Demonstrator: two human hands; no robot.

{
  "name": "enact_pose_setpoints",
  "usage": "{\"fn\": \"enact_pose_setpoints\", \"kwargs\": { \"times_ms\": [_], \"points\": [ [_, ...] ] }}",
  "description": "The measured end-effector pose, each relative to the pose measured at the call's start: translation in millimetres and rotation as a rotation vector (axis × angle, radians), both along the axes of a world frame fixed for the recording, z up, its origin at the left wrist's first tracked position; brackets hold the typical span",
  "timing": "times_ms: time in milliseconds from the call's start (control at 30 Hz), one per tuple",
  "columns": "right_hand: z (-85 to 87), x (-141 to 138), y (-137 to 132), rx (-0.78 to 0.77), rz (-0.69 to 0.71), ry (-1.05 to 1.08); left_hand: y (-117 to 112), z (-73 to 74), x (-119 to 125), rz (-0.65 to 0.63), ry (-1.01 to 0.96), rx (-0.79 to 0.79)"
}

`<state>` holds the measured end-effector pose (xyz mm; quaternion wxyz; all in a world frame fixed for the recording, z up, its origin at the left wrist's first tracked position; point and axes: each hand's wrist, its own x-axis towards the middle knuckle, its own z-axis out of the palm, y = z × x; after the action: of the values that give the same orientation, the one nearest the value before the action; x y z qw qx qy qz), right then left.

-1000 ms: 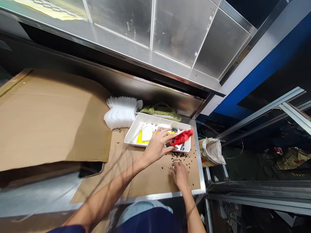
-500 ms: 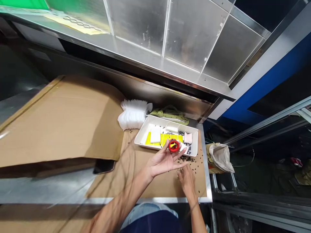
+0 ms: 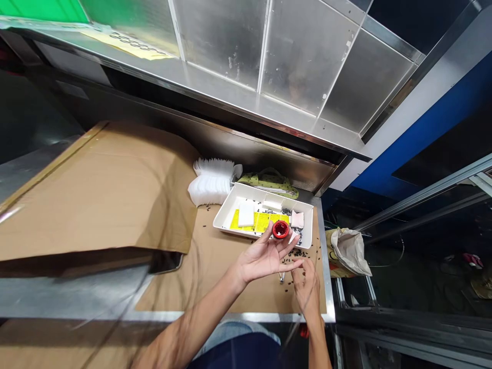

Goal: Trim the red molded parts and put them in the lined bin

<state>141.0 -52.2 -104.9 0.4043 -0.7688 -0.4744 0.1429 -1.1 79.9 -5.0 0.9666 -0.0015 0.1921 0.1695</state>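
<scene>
My left hand (image 3: 265,256) is palm up above the front of the white tray, its thumb and fingers pinching a red ring-shaped part (image 3: 280,229) with a dark hollow middle. Just right of it, my right hand (image 3: 306,286) is low over the cardboard sheet (image 3: 230,287), fingers curled together near the left fingertips. What those fingers hold, if anything, is too small to make out. Small black pieces (image 3: 300,253) lie scattered around them. A small shiny metal piece (image 3: 282,277) lies on the cardboard left of my right hand.
The white tray (image 3: 225,218) holds a yellow perforated sheet (image 3: 262,221), white blocks, a pink pad (image 3: 297,219) and black pieces. Behind it are stacked white foam sheets (image 3: 209,189) and a green pouch (image 3: 269,183). A large cardboard box (image 3: 126,189) stands left; a paper bag (image 3: 351,251) is right.
My right hand has moved slightly right, and the metal piece by its fingers now shows on the cardboard. My left hand has shifted a little right with the red ring, which is tilted differently.
</scene>
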Motion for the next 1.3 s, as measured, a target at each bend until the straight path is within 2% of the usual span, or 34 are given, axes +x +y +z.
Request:
{"fn": "enact_pose_setpoints", "kwargs": {
  "times_ms": [233,333,433,567,633,700,800,1033,1300],
  "points": [
    [-29.3,-4,8,-0.033,-0.041,0.042,0,-2.9,-1,0.006,-0.018,0.045],
    [-31.6,-7,10,-0.028,-0.055,0.069,-1,-4.2,0,0.012,0.001,0.064],
    [-15.3,-8,9,-0.005,-0.054,0.120,-4,-9.6,4,0.112,0.051,0.260],
    [31.7,-12,1,0.148,-0.159,0.287,-8,-17.4,4,0.374,0.170,0.825],
    [57.7,-16,-4,0.279,-0.188,0.395,-9,-20.5,2,0.398,0.205,1.039],
    [78.6,-20,-6,0.355,-0.158,0.447,-10,-23.8,0,0.381,0.189,1.149],
    [95.3,-27,-4,0.355,-0.098,0.476,-12,-28.5,1,0.384,0.115,1.182],
    [102.4,-36,4,0.349,0.011,0.597,-20,-26.4,7,0.326,0.057,1.166],
    [112.8,-44,11,0.463,-0.059,0.851,-31,-26.6,14,0.284,0.138,1.148]
  ]
}}
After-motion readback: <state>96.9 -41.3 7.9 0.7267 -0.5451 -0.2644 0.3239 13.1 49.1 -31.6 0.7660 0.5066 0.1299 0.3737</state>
